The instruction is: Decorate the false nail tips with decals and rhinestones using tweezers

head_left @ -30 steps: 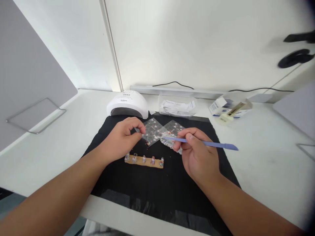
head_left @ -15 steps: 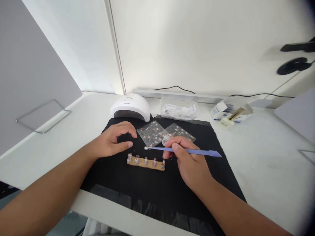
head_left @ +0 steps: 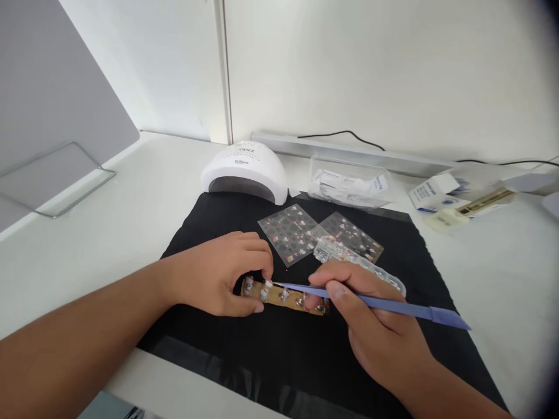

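Note:
My right hand (head_left: 371, 302) is closed around a pair of blue-purple tweezers (head_left: 414, 310), whose points reach left to the second nail tip (head_left: 265, 291) on a tan strip (head_left: 275, 297). Something small and white shows by those points, partly covered by a fingertip. From the left, my left hand (head_left: 231, 272) pinches the strip, index finger at its far edge by that nail tip and thumb at its near edge. Several decorated nail tips stand along the strip; my right fingers partly cover its right end. Behind lie two clear sticker sheets (head_left: 288, 233) and a clear case (head_left: 379, 270).
A black mat (head_left: 244, 355) covers part of the white table. At its back stand a white nail lamp (head_left: 247, 166) and a clear tray (head_left: 349, 180) of packets. To the right are an opened white box (head_left: 430, 191) and a pale yellow-and-gold item (head_left: 458, 215).
My left hand has come down onto the strip and closed on it. The tweezers, which held a small white piece above the mat, have moved to the second nail tip. The view has shifted.

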`<state>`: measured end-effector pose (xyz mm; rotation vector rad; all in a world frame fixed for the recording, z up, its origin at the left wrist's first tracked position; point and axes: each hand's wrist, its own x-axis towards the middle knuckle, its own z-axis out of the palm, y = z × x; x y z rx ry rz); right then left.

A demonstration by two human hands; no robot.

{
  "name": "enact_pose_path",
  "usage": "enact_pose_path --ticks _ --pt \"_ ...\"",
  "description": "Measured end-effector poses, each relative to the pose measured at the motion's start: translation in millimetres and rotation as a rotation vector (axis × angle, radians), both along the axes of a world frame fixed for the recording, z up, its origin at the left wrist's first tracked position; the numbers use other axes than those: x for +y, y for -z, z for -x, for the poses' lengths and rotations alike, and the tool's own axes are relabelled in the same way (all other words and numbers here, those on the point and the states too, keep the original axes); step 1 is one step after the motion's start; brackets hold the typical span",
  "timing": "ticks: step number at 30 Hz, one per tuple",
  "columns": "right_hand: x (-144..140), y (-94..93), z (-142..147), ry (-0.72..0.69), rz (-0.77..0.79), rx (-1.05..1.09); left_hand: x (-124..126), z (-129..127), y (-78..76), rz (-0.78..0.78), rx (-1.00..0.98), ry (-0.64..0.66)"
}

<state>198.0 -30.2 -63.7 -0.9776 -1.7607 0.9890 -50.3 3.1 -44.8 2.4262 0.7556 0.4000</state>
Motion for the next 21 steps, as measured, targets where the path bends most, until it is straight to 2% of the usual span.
enact_pose_path --ticks 13,21 --pt "0.4 6.4 -4.6 -0.03 0.13 0.035 -0.8 -1.7 -0.6 0.03 0.001 -0.01" --pt "3.5 -0.5 1.3 0.004 0.102 -0.004 -1.5 -1.9 -1.2 0.045 0.009 -0.021"
